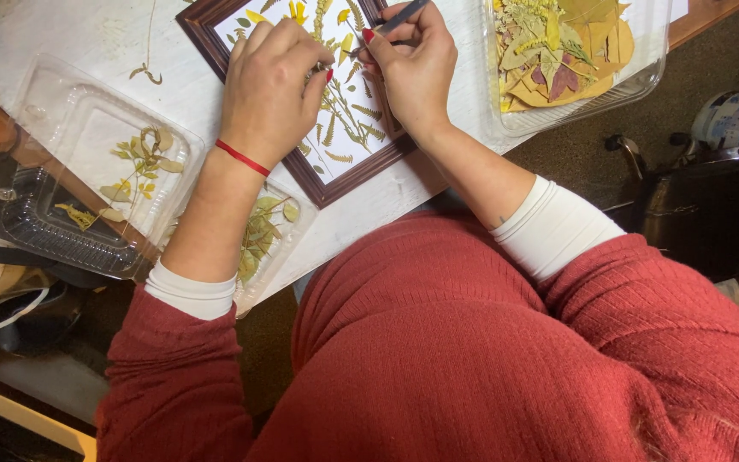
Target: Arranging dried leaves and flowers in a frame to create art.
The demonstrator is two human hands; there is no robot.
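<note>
A dark wooden picture frame (pixel 328 190) lies flat on the white table (pixel 62 34), and pressed fern sprigs and yellow petals (pixel 348 115) are spread over its white backing. Both hands are held over the upper half of this arrangement. The left hand (pixel 271 85) is curled, its fingertips pinched together on what seems to be a small piece of dried plant, though the piece itself is too small to be made out. The right hand (pixel 416 68) is closed around a slim dark tool (pixel 397 19), gripped like a pen, with the tip directed towards the spot where the left fingertips rest.

The pressed plants are judged to be very light, thin, brittle and easily crumbled; they are best taken at a stem or by an edge, with a light pinch or a fine tool, and never squeezed across the leaf. The frame is judged stiff and far heavier, and is best taken by its wooden sides.

A clear plastic tray of yellow and red pressed leaves (pixel 558 60) stands to the right of the frame, and an open clear plastic container with sprigs (pixel 104 180) lies to the left, partly over the table edge.
</note>
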